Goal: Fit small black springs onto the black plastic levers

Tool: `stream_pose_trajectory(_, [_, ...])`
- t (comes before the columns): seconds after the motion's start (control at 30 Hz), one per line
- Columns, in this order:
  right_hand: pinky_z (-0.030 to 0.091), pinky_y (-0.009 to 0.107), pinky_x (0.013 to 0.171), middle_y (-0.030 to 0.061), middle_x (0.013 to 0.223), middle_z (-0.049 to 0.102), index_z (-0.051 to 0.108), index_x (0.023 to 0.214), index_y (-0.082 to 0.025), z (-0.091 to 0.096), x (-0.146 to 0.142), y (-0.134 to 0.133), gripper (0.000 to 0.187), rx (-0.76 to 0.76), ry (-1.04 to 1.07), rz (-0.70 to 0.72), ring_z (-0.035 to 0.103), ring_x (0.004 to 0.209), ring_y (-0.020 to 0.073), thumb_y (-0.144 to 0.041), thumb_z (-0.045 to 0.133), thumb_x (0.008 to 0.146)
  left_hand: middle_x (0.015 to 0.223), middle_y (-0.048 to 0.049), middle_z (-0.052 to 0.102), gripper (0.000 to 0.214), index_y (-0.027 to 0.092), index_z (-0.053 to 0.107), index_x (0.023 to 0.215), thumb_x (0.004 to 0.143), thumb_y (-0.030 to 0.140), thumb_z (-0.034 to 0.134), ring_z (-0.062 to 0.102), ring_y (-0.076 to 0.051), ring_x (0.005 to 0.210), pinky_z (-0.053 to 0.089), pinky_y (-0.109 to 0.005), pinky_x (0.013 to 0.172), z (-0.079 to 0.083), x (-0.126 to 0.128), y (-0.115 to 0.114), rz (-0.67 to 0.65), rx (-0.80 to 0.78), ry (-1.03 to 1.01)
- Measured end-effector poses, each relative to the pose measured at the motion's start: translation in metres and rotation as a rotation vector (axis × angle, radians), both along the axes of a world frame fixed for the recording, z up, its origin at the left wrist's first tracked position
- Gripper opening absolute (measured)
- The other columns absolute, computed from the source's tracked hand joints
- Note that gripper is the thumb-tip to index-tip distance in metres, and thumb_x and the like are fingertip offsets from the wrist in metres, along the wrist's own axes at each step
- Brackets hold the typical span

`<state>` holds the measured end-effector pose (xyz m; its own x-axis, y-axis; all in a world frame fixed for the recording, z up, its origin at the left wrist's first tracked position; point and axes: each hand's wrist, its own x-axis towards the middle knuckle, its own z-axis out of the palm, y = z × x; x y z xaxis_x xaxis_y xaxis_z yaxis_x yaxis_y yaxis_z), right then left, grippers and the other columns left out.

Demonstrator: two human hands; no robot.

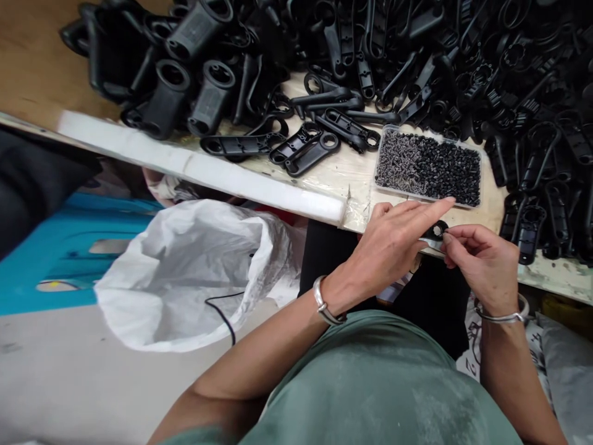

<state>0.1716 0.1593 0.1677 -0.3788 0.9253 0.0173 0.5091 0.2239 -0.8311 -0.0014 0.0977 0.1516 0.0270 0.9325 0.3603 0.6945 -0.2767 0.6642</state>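
A black plastic part with a ring-shaped end (437,230) is between my two hands at the table's front edge. My left hand (393,238) grips it from the left, index finger stretched out above it and thumb below; most of the part is hidden under this hand. My right hand (482,259) pinches the ring end between thumb and fingertips; anything small in that pinch is hidden. Just beyond my hands is a clear plastic box (482,179), filled with tiny metallic grey pieces (396,162) on the left and tiny black pieces (451,170) on the right.
Black ring-ended plastic parts (365,74) heap across the back and right of the table, with larger black pieces (210,96) at left. A white foam strip (204,170) lines the table edge. Below stands an open white sack (185,266) beside a blue object (92,247).
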Motion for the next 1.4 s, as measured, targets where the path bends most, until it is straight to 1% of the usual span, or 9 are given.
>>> stream_pose_trajectory(0.2, [0.05,0.024,0.054,0.0,0.063,0.069,0.07,0.086,-0.018,0.002,-0.002,-0.005,0.015,0.246,-0.205,0.059,0.063,0.051,0.0137,-0.031,0.063,0.086,0.11,-0.0054,0.072,0.054,0.017,0.046,0.137,0.086,0.008,0.063,0.067,-0.016,0.101,0.053,-0.029,0.086,-0.014,0.0,-0.004,0.08,0.064,-0.06])
stream_pose_trajectory(0.43, [0.048,0.023,0.057,0.0015,0.07,0.071,0.067,0.082,-0.018,0.005,-0.012,-0.009,0.011,0.642,-0.387,0.133,0.067,0.058,0.0148,-0.02,0.058,0.088,0.103,-0.0044,0.074,0.052,0.015,0.048,0.133,0.085,0.007,0.066,0.07,-0.016,0.094,0.055,-0.028,0.081,-0.017,0.003,-0.004,0.107,0.11,-0.072])
stream_pose_trajectory(0.63, [0.041,0.027,0.055,0.0043,0.067,0.068,0.066,0.081,-0.016,0.009,-0.015,-0.01,0.019,0.746,-0.577,0.225,0.065,0.058,0.0176,-0.018,0.05,0.091,0.104,-0.0048,0.074,0.05,0.014,0.049,0.132,0.086,0.006,0.065,0.07,-0.015,0.094,0.055,-0.028,0.081,-0.021,0.004,-0.003,0.105,0.144,-0.098])
stream_pose_trajectory(0.73, [0.041,0.028,0.056,0.0047,0.066,0.067,0.067,0.083,-0.016,0.016,-0.014,-0.006,0.019,0.608,-0.589,0.26,0.065,0.059,0.0185,-0.021,0.05,0.089,0.103,-0.0051,0.074,0.046,0.013,0.05,0.13,0.086,0.006,0.064,0.07,-0.015,0.092,0.055,-0.028,0.081,-0.022,0.005,-0.003,0.104,0.169,-0.107])
stream_pose_trajectory(0.8, [0.043,0.026,0.056,0.0028,0.065,0.067,0.068,0.084,-0.017,0.02,-0.013,-0.001,0.017,0.351,-0.506,0.256,0.063,0.056,0.0165,-0.024,0.053,0.087,0.101,-0.0051,0.075,0.044,0.011,0.051,0.128,0.086,0.006,0.064,0.07,-0.015,0.09,0.055,-0.028,0.079,-0.022,0.006,-0.002,0.111,0.191,-0.114])
stream_pose_trajectory(0.9, [0.044,0.022,0.047,0.0008,0.061,0.065,0.066,0.082,-0.017,0.025,-0.011,0.007,0.02,-0.133,-0.306,0.193,0.058,0.048,0.0127,-0.034,0.057,0.086,0.097,-0.0044,0.075,0.042,0.011,0.053,0.125,0.086,0.006,0.064,0.07,-0.015,0.087,0.055,-0.028,0.076,-0.024,0.006,0.0,0.12,0.209,-0.122])
stream_pose_trajectory(0.97, [0.043,0.02,0.041,0.0009,0.059,0.063,0.062,0.078,-0.016,0.027,-0.012,0.012,0.024,-0.311,-0.22,0.139,0.055,0.044,0.0112,-0.039,0.061,0.083,0.097,-0.0036,0.075,0.04,0.012,0.054,0.124,0.086,0.007,0.064,0.07,-0.014,0.086,0.055,-0.027,0.076,-0.024,0.006,0.001,0.124,0.202,-0.124])
stream_pose_trajectory(1.23, [0.048,0.017,0.042,0.0025,0.062,0.066,0.06,0.077,-0.015,0.032,-0.02,0.015,0.023,-0.394,-0.269,0.133,0.059,0.045,0.0105,-0.037,0.06,0.084,0.094,-0.0028,0.075,0.038,0.013,0.057,0.12,0.084,0.007,0.068,0.07,-0.013,0.083,0.053,-0.025,0.075,-0.025,0.005,0.0,0.116,0.202,-0.113])
stream_pose_trajectory(1.4, [0.051,0.019,0.046,0.0013,0.064,0.067,0.059,0.075,-0.017,0.038,-0.022,0.017,0.017,-0.311,-0.407,0.208,0.064,0.05,0.0121,-0.028,0.054,0.087,0.095,-0.0021,0.074,0.037,0.014,0.058,0.121,0.085,0.008,0.065,0.069,-0.013,0.086,0.054,-0.025,0.078,-0.025,0.004,0.0,0.1,0.176,-0.117])
